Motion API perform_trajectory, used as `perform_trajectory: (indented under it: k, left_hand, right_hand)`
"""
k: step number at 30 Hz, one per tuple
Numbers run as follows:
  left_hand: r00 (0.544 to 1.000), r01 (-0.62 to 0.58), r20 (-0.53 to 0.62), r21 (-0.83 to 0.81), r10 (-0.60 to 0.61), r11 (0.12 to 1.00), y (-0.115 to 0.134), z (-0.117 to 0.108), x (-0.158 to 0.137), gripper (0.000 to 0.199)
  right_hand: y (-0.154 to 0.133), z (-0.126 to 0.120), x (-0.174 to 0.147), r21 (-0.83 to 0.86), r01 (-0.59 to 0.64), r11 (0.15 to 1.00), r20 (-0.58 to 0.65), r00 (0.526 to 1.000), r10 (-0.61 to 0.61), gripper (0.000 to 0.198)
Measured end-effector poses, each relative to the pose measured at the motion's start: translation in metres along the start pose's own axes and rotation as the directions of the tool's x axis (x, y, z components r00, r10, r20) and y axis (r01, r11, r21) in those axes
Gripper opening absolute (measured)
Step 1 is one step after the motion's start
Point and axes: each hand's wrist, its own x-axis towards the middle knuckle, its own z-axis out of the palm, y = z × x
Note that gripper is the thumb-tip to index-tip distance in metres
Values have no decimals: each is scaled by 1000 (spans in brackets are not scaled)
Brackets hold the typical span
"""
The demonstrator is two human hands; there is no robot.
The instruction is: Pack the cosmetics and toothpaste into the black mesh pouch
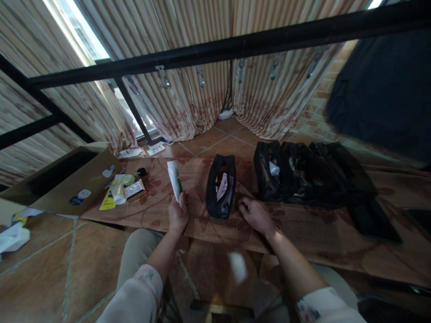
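Note:
A white tube with green print (174, 180) stands tilted up from my left hand (178, 213), whose fingers are closed around its lower end. To its right, on the patterned cloth, an open black zip pouch (211, 190) stands with its mouth upward. Inside the pouch I see a light purple packet (222, 186) and something orange-brown, partly hidden. Just right of the pouch, my right hand (256, 215) rests low over the cloth with its fingers curled in. Nothing shows between them.
Several black pouches (296, 175) stand in a row at the right, beside a flat black item (375, 220). Small items, including a green round container (128, 180) and a glittery box (135, 189), lie at left near a cardboard box (77, 186). A dark metal rail (202, 51) crosses behind.

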Motion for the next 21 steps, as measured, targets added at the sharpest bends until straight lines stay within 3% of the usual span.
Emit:
perform_trajectory:
  k: [5,9,11,14,17,21]
  left_hand:
    - [995,-44,81,-80,50,996,-4,-3,-3,42]
    - [986,-72,146,-75,82,995,-11,-16,-10,42]
    - [980,-64,181,-86,79,994,-15,-22,-13,42]
    - [965,-55,248,-130,87,990,-20,-30,-17,40]
    - [957,59,291,-214,6,975,-20,-35,-17,35]
    - [926,213,361,-270,-107,939,-14,-41,-13,22]
  right_hand:
    - [-1,2,-20,72,-46,996,-115,992,54,25]
    - [-1,12,-57,130,-90,987,-226,967,118,32]
    - [-2,20,-79,240,-94,966,-293,942,164,31]
    - [-7,33,-107,167,-85,982,-380,914,144,26]
    - [-13,42,-123,73,-72,995,-417,904,96,22]
    - [-18,45,-129,106,-48,993,-456,886,91,20]
